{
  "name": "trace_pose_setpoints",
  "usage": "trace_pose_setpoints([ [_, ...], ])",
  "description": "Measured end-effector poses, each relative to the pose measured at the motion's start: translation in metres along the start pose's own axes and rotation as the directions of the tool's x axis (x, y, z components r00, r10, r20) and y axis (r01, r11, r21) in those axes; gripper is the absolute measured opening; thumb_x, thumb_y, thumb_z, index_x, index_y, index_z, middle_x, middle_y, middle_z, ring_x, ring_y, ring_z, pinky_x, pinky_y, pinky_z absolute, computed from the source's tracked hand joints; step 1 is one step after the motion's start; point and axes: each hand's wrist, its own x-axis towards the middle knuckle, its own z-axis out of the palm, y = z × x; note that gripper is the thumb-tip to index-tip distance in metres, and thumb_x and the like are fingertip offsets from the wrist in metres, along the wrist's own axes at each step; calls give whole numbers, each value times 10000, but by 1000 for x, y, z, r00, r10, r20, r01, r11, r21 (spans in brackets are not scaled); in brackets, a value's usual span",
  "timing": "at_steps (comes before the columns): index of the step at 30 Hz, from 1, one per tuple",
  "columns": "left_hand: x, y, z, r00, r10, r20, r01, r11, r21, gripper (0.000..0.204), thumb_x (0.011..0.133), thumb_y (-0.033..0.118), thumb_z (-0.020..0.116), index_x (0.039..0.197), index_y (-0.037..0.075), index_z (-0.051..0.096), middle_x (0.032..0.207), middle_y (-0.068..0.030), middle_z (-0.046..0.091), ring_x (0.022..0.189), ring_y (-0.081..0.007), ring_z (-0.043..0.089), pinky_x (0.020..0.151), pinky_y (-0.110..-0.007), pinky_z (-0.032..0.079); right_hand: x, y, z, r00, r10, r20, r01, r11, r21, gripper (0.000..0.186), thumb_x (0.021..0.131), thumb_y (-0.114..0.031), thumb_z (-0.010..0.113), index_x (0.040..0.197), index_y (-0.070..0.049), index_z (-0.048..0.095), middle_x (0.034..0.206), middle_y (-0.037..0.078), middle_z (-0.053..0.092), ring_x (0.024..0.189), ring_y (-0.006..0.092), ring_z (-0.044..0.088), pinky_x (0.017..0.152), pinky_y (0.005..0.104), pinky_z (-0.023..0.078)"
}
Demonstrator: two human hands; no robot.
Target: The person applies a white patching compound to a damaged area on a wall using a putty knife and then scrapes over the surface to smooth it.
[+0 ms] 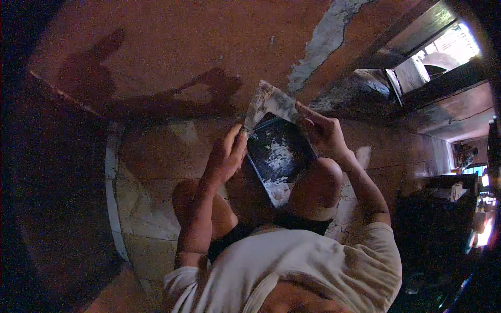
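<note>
Both of my hands grip a flat, angular, whitish piece (277,101) with dark stains; its exact kind is unclear. My left hand (228,153) is closed around its lower left end. At the opposite end, my right hand (324,136) pinches the edge, one finger stretched along it. Just below the piece, between my knees, lies a dark rectangular tray (255,166) with a bluish rim. White paste or residue (279,161) is smeared over its bottom, and more lies in the near corner. My right knee hides part of the tray's right side.
A reddish-brown wall (182,47) with a peeled grey patch (326,41) rises close ahead. Worn tiles (156,156) cover the floor around my legs. To the far right are a bright opening (454,49) and dark cluttered furniture (451,190). A pale raised edge (112,182) runs along the left.
</note>
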Motion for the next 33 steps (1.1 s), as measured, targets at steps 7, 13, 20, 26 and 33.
trace_pose_setpoints([
  [7, 18, 3, 7, 999, 6, 43, -1, 993, -121, 263, 885, 264, 386, 916, 19, 477, 503, -5, 416, 388, -93, 383, 381, -253, 336, -7, 44, -13, 991, -128, 38, 99, 896, 433, 375, 804, -71, 511, 1174, -25, 470, 997, 63, 581, 841, 108, 527, 772, 235, 415],
  [13, 4, -57, -6, 986, -28, 166, 90, 921, -379, 308, 907, 292, 308, 1075, 65, 429, 549, -21, 422, 313, -82, 331, 274, -220, 296, -15, -82, -59, 988, -143, 55, 51, 646, 761, 700, 799, -328, 530, 1315, -2, 189, 1236, 90, 409, 1056, 157, 433, 913, 278, 311],
  [20, 2, -53, 11, 955, -138, 263, 218, 927, -305, 295, 891, 334, 344, 1022, 84, 432, 552, -1, 410, 391, -85, 377, 350, -243, 327, 28, -148, -201, 160, -885, -437, 258, 465, -847, 465, 828, -34, 427, 1279, -86, 324, 1071, 152, 472, 935, 226, 490, 761, 296, 406],
  [26, 10, -64, 1, 972, -100, 214, 153, 958, -244, 298, 890, 337, 343, 1023, 84, 429, 559, 7, 406, 401, -78, 380, 351, -239, 331, 66, -208, -244, 224, -857, -465, 251, 511, -822, 464, 790, 44, 432, 1236, -78, 392, 874, 97, 464, 693, 159, 489, 594, 263, 419],
  [33, 20, -60, 12, 975, -14, 223, 61, 977, -206, 310, 891, 349, 348, 1009, 76, 437, 559, 5, 401, 390, -79, 377, 350, -238, 339, 94, -204, -277, 173, -906, -385, 257, 419, -871, 476, 763, 65, 436, 1203, -115, 438, 796, 57, 448, 627, 133, 463, 493, 235, 402],
])
